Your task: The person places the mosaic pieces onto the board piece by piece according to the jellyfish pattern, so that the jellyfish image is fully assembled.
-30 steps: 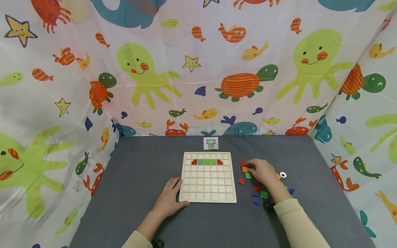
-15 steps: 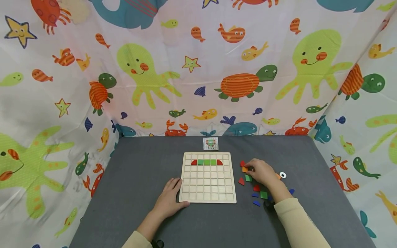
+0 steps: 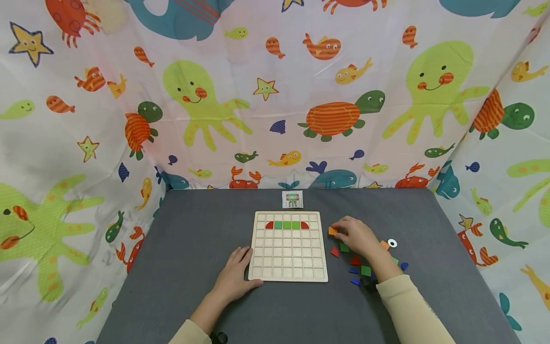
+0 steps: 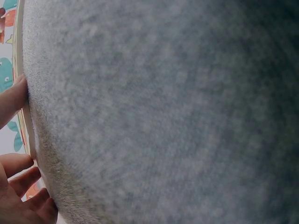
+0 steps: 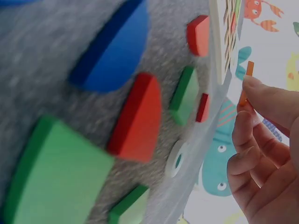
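Checking progress from a distance, I found five cells filled in the second row of the wooden board [image 3: 287, 261]: a left red piece [image 3: 269, 225] and a right red piece [image 3: 304, 225] at the ends, with green fill [image 3: 286, 225] between. All other visible cells stood bare, so I judged the work to be at an early stage.

The right hand [image 3: 354, 235] was clamped on an orange piece [image 3: 333, 231], pinched between thumb and finger, just beside the board's right edge and not over a cell. The left hand [image 3: 235, 274] touched the board's left edge, thumb apart from the fingers.

Loose red pieces [image 3: 334, 252], green pieces [image 3: 365, 271], blue pieces [image 3: 355, 282] and a white ring [image 3: 392, 243] lay on the bench [image 3: 193, 229]; I judged these unplaced. The picture card [image 3: 292, 199] was too small to read in detail.
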Motion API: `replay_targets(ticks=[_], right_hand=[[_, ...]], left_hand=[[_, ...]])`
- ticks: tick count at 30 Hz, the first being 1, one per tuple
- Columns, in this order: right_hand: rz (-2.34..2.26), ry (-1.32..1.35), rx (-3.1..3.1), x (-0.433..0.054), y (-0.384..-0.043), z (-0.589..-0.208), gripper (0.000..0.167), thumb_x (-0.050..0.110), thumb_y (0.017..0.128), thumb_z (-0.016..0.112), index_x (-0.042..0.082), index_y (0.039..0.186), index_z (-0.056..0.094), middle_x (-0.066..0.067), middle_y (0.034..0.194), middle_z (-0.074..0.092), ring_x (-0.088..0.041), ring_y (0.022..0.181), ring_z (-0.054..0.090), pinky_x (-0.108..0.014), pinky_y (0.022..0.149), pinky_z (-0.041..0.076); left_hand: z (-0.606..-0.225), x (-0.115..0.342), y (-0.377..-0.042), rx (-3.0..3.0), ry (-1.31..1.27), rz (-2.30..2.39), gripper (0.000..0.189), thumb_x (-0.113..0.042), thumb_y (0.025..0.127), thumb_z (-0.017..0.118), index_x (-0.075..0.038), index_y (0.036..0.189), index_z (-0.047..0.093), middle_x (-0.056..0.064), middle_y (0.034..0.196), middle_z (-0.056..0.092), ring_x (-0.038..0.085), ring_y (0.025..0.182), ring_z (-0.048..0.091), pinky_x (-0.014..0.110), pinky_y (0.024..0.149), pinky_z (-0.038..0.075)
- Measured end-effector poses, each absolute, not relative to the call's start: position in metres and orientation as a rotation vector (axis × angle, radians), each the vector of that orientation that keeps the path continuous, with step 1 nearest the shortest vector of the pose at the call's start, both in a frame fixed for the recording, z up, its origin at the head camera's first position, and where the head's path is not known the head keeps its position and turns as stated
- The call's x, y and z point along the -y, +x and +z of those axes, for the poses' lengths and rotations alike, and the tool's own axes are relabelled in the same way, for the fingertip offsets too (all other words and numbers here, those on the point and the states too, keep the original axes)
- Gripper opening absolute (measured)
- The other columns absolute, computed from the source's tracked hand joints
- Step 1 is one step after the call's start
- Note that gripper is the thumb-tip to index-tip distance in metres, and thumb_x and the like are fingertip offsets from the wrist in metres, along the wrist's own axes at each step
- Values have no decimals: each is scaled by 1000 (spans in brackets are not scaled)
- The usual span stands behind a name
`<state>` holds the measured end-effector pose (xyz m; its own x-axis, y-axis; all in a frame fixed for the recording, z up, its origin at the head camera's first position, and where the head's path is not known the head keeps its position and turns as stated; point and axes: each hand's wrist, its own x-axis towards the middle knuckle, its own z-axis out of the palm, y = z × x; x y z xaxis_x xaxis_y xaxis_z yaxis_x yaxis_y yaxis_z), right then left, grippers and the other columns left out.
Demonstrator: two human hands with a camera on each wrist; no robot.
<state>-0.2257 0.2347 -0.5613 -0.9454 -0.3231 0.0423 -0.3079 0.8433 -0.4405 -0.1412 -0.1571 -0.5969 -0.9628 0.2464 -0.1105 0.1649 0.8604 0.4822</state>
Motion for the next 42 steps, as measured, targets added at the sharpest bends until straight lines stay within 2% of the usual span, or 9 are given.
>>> replay_targets(ticks=[5, 10, 17, 25, 28, 34, 38, 42], right_hand=[[-703, -498, -2988, -226, -226, -557, 26, 21, 94, 74, 14, 119, 76, -8, 118, 67, -30, 104, 66, -51, 88, 55], [-707, -528, -2989, -215, -229, -552, 24, 20, 94, 74, 14, 117, 77, -7, 116, 68, -28, 103, 66, -49, 85, 56], [-721, -577, -2980, -198, -234, -552, 23, 19, 94, 73, 14, 116, 77, -7, 117, 68, -30, 108, 65, -52, 92, 54], [-721, -571, -2933, -175, -241, -557, 25, 19, 93, 75, 14, 117, 77, -8, 117, 69, -24, 89, 64, -45, 76, 55], [-705, -577, -2930, -167, -244, -559, 25, 20, 92, 76, 14, 116, 77, -7, 118, 70, -23, 94, 66, -46, 81, 55], [-659, -549, -2902, -160, -249, -566, 24, 23, 91, 77, 15, 114, 78, -3, 113, 70, -20, 92, 65, -45, 82, 55], [-604, -530, -2905, -157, -249, -570, 23, 23, 90, 78, 17, 112, 79, -1, 110, 70, -22, 95, 66, -46, 85, 55], [-613, -537, -2905, -156, -248, -573, 23, 21, 91, 77, 17, 113, 78, -3, 113, 70, -25, 102, 66, -47, 89, 55]], left_hand=[[-597, 156, -141, -2860, 323, 731, 99, -52, 80, 82, -9, 157, 37, 12, 161, 35, 37, 152, 24, 58, 112, 38], [-598, 157, -142, -2864, 324, 723, 100, -53, 80, 82, -9, 157, 36, 12, 162, 35, 37, 152, 23, 57, 113, 37], [-598, 157, -141, -2857, 324, 725, 100, -52, 79, 83, -8, 157, 37, 12, 161, 36, 37, 152, 24, 57, 112, 38], [-598, 158, -141, -2865, 317, 715, 100, -53, 79, 82, -9, 157, 37, 12, 161, 36, 36, 153, 23, 56, 113, 37], [-598, 159, -141, -2867, 316, 712, 101, -53, 80, 82, -9, 157, 36, 12, 161, 35, 36, 153, 23, 56, 113, 38], [-598, 158, -142, -2863, 328, 724, 100, -52, 79, 83, -8, 157, 37, 12, 161, 36, 37, 152, 24, 57, 112, 38], [-599, 159, -142, -2862, 334, 728, 100, -53, 80, 82, -9, 157, 37, 12, 161, 36, 37, 152, 24, 57, 112, 38], [-599, 160, -141, -2862, 333, 730, 100, -53, 80, 82, -9, 157, 37, 12, 161, 35, 37, 152, 24, 57, 111, 39]])
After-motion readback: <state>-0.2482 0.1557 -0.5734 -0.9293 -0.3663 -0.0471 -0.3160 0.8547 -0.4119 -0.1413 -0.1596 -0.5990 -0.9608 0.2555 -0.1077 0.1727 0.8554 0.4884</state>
